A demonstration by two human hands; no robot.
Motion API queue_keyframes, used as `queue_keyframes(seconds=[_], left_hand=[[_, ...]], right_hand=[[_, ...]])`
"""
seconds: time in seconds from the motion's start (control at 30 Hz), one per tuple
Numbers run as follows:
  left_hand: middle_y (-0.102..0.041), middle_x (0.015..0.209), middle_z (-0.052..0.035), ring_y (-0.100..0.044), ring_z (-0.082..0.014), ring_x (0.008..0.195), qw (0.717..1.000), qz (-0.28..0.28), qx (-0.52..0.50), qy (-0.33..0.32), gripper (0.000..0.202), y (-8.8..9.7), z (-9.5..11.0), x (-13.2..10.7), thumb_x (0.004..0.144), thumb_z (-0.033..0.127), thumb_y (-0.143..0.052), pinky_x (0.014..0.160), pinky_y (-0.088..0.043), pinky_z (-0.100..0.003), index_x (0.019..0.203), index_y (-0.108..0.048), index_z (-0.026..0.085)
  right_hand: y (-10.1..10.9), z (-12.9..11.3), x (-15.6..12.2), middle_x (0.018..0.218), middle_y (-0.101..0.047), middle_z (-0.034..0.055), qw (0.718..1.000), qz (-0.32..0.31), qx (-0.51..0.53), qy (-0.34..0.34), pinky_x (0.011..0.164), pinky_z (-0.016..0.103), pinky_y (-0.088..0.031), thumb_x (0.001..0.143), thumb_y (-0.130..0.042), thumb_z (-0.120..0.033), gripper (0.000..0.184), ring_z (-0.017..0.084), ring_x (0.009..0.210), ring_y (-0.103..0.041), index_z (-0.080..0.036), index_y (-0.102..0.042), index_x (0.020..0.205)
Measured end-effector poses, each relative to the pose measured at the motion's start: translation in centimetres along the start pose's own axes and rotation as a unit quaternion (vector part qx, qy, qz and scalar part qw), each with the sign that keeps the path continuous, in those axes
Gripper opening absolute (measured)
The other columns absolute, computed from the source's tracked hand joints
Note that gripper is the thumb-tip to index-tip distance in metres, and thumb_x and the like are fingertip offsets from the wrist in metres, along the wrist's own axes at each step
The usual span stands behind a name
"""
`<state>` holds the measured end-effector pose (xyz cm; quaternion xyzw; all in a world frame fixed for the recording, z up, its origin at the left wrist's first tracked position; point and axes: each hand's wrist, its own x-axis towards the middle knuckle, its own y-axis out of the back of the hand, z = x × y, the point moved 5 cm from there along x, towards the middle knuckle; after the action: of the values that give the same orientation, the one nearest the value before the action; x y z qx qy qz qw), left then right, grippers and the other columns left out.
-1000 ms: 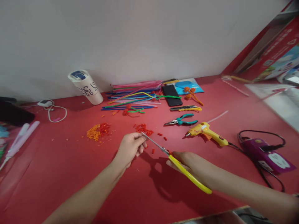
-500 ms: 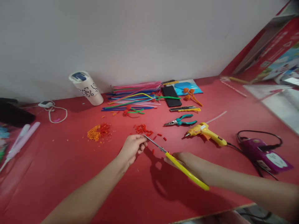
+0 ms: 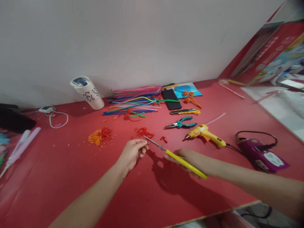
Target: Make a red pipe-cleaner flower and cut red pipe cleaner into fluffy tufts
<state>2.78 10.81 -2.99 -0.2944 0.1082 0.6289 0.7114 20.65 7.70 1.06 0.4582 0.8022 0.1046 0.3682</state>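
Observation:
My right hand (image 3: 191, 158) is closed around the yellow handles of a pair of scissors (image 3: 184, 163). Their metal blades point left and reach the fingertips of my left hand (image 3: 134, 152). Thumb and fingers of that hand are pinched together; whatever they hold is too small or hidden to make out. Just beyond the blade tip lies a loose pile of short red pieces (image 3: 143, 131). A few more red bits (image 3: 163, 139) are scattered right of it. Further left sits a heap of orange clippings (image 3: 95, 137) against finer red clippings (image 3: 106, 133).
Pipe cleaners (image 3: 135, 95) lie by the wall, beside a phone (image 3: 171, 98) and a white tumbler (image 3: 87, 92). At right are a utility knife (image 3: 185, 111), pliers (image 3: 181, 123), a yellow glue gun (image 3: 206, 134) and a purple power strip (image 3: 262, 155).
The scissors' yellow handle end has moved up and inward toward my right hand. Red bits right of the pile look more clustered. My left hand stays pinched near the blade tips.

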Motion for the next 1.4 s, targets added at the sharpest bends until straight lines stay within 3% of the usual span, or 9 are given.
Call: queue_keyframes(seconds=[0.1,0.27,0.4,0.5,0.7,0.8,1.07,1.4], left_hand=[[-0.057,0.056,-0.0005,-0.043,-0.0021,0.041,1.0,-0.024,-0.001,-0.009,0.011,-0.5,0.4,-1.3,0.068,0.019,-0.061,0.035,-0.028,-0.012,0.07,-0.062,0.008],[-0.061,0.061,-0.0026,-0.05,-0.0042,0.044,0.996,-0.085,0.011,0.001,0.011,-2.0,0.7,-3.3,0.07,0.021,-0.061,0.04,-0.038,-0.014,0.068,-0.061,0.01],[-0.061,0.057,-0.0024,-0.05,-0.005,0.041,0.996,-0.083,0.038,0.01,0.011,-2.7,0.7,-4.2,0.07,0.021,-0.06,0.037,-0.038,-0.015,0.069,-0.062,0.01],[-0.062,0.057,-0.0028,-0.051,-0.0058,0.04,0.996,-0.083,0.026,0.014,0.011,-2.8,0.7,-4.6,0.069,0.021,-0.061,0.037,-0.04,-0.015,0.069,-0.062,0.01],[-0.063,0.056,-0.0042,-0.052,-0.0049,0.041,0.992,-0.114,-0.001,0.049,0.014,-2.9,0.5,-5.0,0.072,0.021,-0.059,0.039,-0.041,-0.013,0.067,-0.062,0.008],[-0.059,0.051,-0.0013,-0.047,-0.003,0.036,0.994,-0.097,0.006,0.05,0.018,-2.6,0.6,-4.9,0.072,0.023,-0.059,0.034,-0.036,-0.012,0.061,-0.06,0.009],[-0.058,0.05,0.0005,-0.046,-0.0044,0.034,0.996,-0.051,0.067,-0.002,0.021,-2.4,0.7,-5.0,0.071,0.031,-0.058,0.031,-0.034,-0.014,0.064,-0.059,0.011],[-0.054,0.05,0.0022,-0.046,-0.0072,0.034,0.979,-0.047,0.194,-0.049,0.026,-3.1,0.5,-5.0,0.074,0.039,-0.049,0.03,-0.032,-0.017,0.064,-0.051,0.015]], right_hand=[[0.5,-0.3,0.6,0.037,-0.037,-0.0067,0.999,0.018,0.029,-0.014,0.037,0.023,-0.027,0.073,-0.049,-0.042,0.029,0.008,0.034,-0.035,-0.021,-0.041,0.056],[-0.1,-2.5,1.4,0.046,-0.04,-0.0094,0.99,0.049,0.124,0.048,0.041,0.02,-0.029,0.068,-0.052,-0.035,0.018,0.006,0.039,-0.036,-0.02,-0.042,0.069],[-0.8,-3.4,1.7,0.057,-0.044,-0.0066,0.977,0.104,0.143,0.118,0.048,0.019,-0.031,0.065,-0.056,-0.034,0.019,0.007,0.052,-0.037,-0.017,-0.045,0.067],[-1.0,-3.2,1.6,0.055,-0.04,-0.0069,0.975,0.123,0.134,0.129,0.047,0.019,-0.029,0.065,-0.056,-0.031,0.018,0.007,0.053,-0.035,-0.017,-0.044,0.062],[-1.3,-2.9,1.1,0.048,-0.042,-0.0087,0.966,0.056,0.228,0.111,0.038,0.018,-0.03,0.068,-0.054,-0.034,0.017,0.005,0.038,-0.035,-0.018,-0.047,0.069],[-1.4,-2.8,0.9,0.041,-0.037,-0.0114,0.953,0.044,0.282,0.1,0.034,0.017,-0.029,0.069,-0.054,-0.033,0.016,0.004,0.031,-0.032,-0.018,-0.049,0.072],[-1.5,-3.0,1.0,0.047,-0.042,-0.0096,0.963,0.068,0.242,0.094,0.035,0.017,-0.028,0.066,-0.057,-0.034,0.019,0.004,0.034,-0.035,-0.019,-0.046,0.068],[-2.0,-2.7,1.0,0.047,-0.04,-0.0097,0.961,0.035,0.251,0.11,0.037,0.018,-0.028,0.065,-0.058,-0.036,0.021,0.004,0.036,-0.034,-0.019,-0.045,0.066]])
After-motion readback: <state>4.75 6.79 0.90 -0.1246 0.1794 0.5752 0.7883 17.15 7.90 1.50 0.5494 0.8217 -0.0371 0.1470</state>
